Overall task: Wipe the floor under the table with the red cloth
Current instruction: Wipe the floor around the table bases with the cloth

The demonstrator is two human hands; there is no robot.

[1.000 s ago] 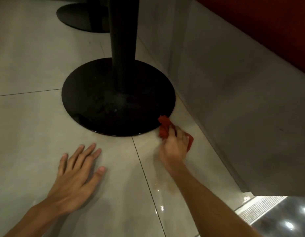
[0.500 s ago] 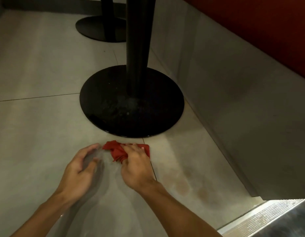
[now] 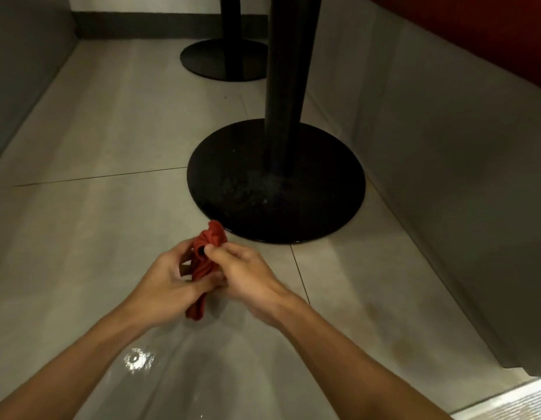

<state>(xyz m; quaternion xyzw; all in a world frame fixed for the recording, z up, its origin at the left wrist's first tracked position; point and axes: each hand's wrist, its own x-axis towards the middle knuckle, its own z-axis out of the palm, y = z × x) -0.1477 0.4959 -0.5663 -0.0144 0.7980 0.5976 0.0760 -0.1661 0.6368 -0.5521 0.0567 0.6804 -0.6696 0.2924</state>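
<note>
where the grey side panel (image 3: 20, 71) closes off the left, the floor (image 3: 96, 131) runs as a tiled lane to a dark skirting (image 3: 142, 25) at the far wall. widest open tile is along that left side. glare spot (image 3: 137, 359) on glossy tile beside the left forearm.

left hand (image 3: 169, 283): fingers curled round the lower part of the red cloth (image 3: 214, 236), thumb laid across it. cloth is bunched into a rope and held between both hands, just in front of the near table base (image 3: 275, 183). its top lobe overlaps the base rim in view, cannot tell if they touch. low end hangs under the left hand, cannot tell if it meets the floor. right hand (image 3: 251, 277): thumb and fingertips pinch the upper bunch, other fingers curled in.

near table base is a black round disc, near post (image 3: 289, 80) rising out of frame. far table base (image 3: 223, 60) has the same shape, well behind, with far post (image 3: 230, 16). only a narrow strip of tile between the near base and the grey bench front (image 3: 445, 177) on the right, red upholstery (image 3: 490, 34) above it. ribbed metal strip (image 3: 518, 404) in the bottom right corner.

count: 2 hands, 1 cloth, 2 bases, 2 posts, 2 clear grout lines (image 3: 96, 177).
</note>
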